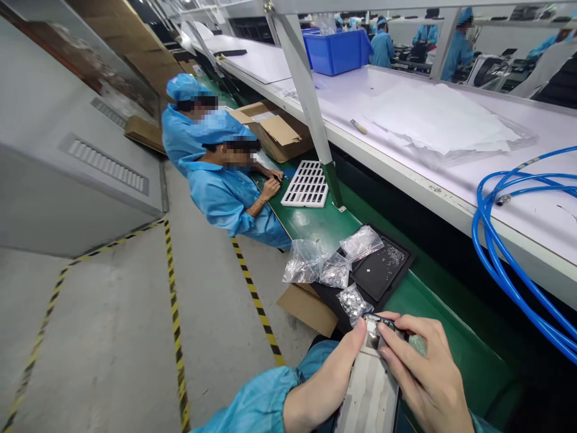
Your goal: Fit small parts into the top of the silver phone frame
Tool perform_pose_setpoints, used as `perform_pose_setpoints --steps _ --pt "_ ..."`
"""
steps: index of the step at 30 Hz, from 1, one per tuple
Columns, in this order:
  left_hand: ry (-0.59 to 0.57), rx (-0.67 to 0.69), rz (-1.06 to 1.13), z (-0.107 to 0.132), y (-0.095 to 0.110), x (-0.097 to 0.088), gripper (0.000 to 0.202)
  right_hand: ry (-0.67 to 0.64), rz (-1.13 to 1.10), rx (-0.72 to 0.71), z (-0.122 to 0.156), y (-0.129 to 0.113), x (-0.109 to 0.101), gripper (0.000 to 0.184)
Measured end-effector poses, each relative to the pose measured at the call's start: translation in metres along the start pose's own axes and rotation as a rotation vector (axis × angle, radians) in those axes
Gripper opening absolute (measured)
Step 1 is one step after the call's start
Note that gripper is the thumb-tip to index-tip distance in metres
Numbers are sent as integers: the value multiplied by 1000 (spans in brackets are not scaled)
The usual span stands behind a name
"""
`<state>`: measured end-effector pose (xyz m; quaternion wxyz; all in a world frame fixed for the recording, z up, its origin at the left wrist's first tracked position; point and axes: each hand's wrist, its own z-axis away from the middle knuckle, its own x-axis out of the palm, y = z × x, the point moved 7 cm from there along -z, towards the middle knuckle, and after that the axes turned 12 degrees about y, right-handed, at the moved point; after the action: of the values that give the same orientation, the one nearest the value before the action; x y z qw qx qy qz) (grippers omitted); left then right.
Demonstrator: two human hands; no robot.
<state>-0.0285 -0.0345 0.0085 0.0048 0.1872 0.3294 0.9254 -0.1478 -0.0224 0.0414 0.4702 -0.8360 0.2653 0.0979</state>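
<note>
An opened smartphone (367, 394) without its back cover tilts away from me at the bottom of the head view, its inner parts showing near the top end. Around its left edge my left hand (331, 376) is closed, thumb lying by the upper corner. My right hand (426, 361) presses fingertips on the upper inner parts and grips the right edge; any small piece under those fingers is hidden. Just beyond the phone lies a clear bag of small metal parts (354, 302). Behind it is a black tray (376, 273) with tiny loose pieces.
More clear bags (303, 261) lie beside the tray on the green bench (336, 225). A white slotted tray (306, 185) stands farther along, near two co-workers (225, 180). An open carton (282, 135) sits behind. A shelf with coiled blue hose (491, 228) overhangs the right.
</note>
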Motion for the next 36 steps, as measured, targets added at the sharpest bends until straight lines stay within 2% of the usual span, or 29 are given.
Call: perform_pose_setpoints --steps 3,11,16,20,24,28,33,36 --pt "21 33 -55 -1 3 3 68 -13 2 2 2 2 1 43" --pt "-29 118 -129 -1 7 7 63 -60 70 -42 5 4 2 43" --pt "-31 106 -121 -2 1 2 61 -68 293 -142 9 -4 4 31" --pt "-49 92 -95 -1 -3 3 59 -75 408 -156 16 -12 7 31" --pt "-65 98 -65 1 -3 7 56 -77 387 -154 21 -19 7 31" --pt "-81 67 -25 3 -6 10 57 -13 330 -48 23 -18 0 30" --pt "-73 36 -12 4 -9 9 56 -27 305 -129 26 -20 -2 32" --pt "-63 49 -71 4 -10 8 58 -43 317 -120 28 -17 -2 34"
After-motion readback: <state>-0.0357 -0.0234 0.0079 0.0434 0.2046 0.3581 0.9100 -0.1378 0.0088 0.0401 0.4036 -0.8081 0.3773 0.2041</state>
